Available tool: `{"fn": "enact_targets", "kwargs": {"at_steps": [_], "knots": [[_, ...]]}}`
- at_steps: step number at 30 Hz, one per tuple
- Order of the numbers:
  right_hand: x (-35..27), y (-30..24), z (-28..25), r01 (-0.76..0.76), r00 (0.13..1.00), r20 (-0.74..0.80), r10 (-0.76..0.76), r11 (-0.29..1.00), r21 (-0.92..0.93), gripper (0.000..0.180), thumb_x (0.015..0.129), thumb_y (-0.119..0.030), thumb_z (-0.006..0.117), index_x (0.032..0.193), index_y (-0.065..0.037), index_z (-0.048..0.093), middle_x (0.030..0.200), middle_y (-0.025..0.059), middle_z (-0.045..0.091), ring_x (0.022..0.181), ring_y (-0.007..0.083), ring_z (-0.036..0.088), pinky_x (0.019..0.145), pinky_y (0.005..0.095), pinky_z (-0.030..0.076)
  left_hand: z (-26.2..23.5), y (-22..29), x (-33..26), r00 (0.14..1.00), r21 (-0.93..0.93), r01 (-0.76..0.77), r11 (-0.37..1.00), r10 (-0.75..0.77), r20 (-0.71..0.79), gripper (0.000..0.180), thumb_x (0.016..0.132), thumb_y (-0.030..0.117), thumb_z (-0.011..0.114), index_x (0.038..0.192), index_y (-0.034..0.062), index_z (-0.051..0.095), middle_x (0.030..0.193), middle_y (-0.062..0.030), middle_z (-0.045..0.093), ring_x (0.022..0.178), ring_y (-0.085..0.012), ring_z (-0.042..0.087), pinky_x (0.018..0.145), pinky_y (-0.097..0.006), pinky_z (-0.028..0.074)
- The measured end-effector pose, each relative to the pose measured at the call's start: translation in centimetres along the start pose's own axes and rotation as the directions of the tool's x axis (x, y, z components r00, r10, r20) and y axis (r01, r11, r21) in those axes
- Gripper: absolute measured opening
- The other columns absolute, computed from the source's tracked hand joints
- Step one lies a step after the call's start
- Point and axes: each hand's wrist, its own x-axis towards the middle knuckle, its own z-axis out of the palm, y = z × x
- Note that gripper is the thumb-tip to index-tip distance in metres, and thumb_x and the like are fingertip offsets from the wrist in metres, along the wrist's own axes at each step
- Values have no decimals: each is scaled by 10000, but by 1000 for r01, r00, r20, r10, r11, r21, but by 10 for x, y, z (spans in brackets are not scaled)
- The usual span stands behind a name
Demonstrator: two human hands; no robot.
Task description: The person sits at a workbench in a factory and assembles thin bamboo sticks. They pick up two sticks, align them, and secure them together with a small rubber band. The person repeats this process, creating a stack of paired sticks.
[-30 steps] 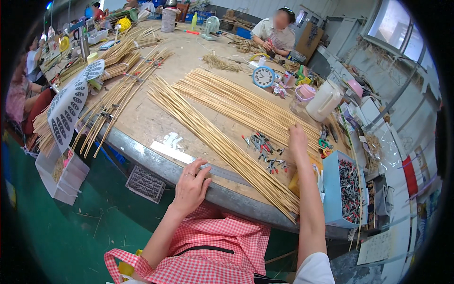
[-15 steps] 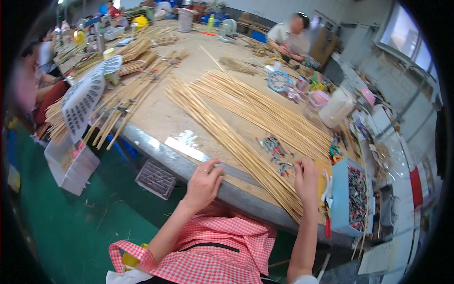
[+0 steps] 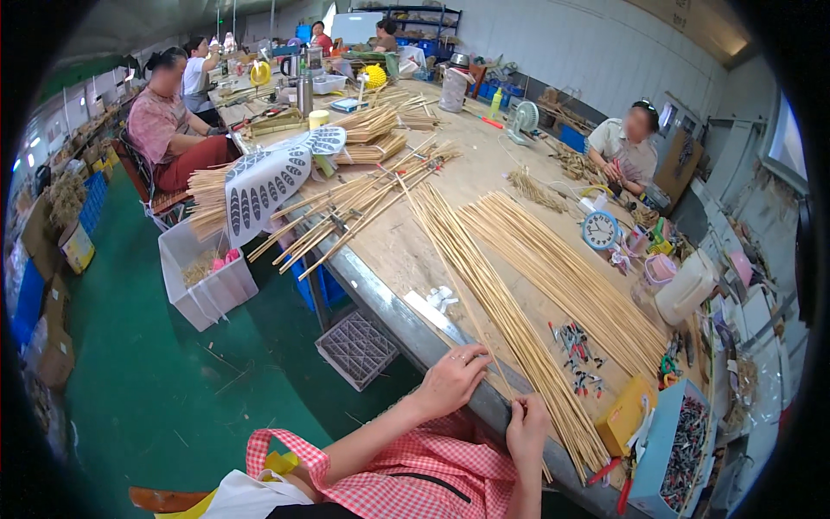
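Observation:
A single thin bamboo stick [image 3: 456, 285] runs slantwise toward me over the table edge. My right hand [image 3: 526, 428] pinches it near its close end, thumb and finger together. My left hand [image 3: 451, 381] is just to the left, its fingers curled against the same stick; their tips are partly hidden. Right of the stick lies a loose bundle of similar sticks [image 3: 512, 320], with a wider row of sticks [image 3: 566, 277] beyond it. A flat metal ruler [image 3: 435, 317] lies near the table edge, left of the bundle. Small red-and-black clips [image 3: 575, 346] lie scattered among the sticks.
At right stand a light-blue box [image 3: 654, 445] full of clips and a yellow box [image 3: 624, 415]. A round blue clock [image 3: 600, 230] and a white jug [image 3: 687, 287] stand farther back. Clamped sticks [image 3: 341, 225] overhang the left table edge. Other people sit around the table.
The view has swung left. My right hand has come off the clip area toward my left hand and now pinches a single stick, which lies apart along the bundle's left side.

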Motion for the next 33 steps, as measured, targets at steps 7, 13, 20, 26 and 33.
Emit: {"fn": "enact_targets", "kwargs": {"at_steps": [7,13,20,26,33], "knots": [[-7,-5,3,49,998,-35,-53,994,-94,56,850,-22,564,838,26,537,863,191,532,767,397,545,648,449,416,6,-2,-2,1000,-7,4,1000,-4,-21,220,843,76,616,1050,4,603,1108,-165,583,1020,-334,579,878,-398,476],[-16,-9,10,96,989,-92,-115,978,-188,45,866,-23,550,875,16,531,897,194,521,780,411,539,645,460,415,7,0,-3,999,-21,7,1000,-8,-44,201,846,67,610,1036,5,603,1079,-157,596,998,-329,588,869,-397,480],[-8,-12,-5,46,996,-80,-44,999,26,44,852,5,572,833,45,569,753,143,542,681,279,550,612,347,425,4,-4,1,991,-304,134,943,-135,17,217,865,51,588,1076,0,595,1103,-175,592,1031,-338,589,881,-369,476],[-17,-53,-23,-180,983,103,150,893,412,33,840,32,603,825,61,598,708,89,554,609,136,521,555,253,402,-46,4,9,824,-885,431,175,-476,307,302,950,144,556,1178,-53,569,1021,-170,676,889,-224,686,784,-310,557],[-27,-49,-10,-246,966,201,160,803,542,30,856,28,618,844,55,625,746,35,567,625,57,474,548,202,370,-52,-14,10,812,-927,336,169,-551,194,197,886,110,647,1005,-47,648,839,-152,702,719,-232,703,637,-317,601]]}}
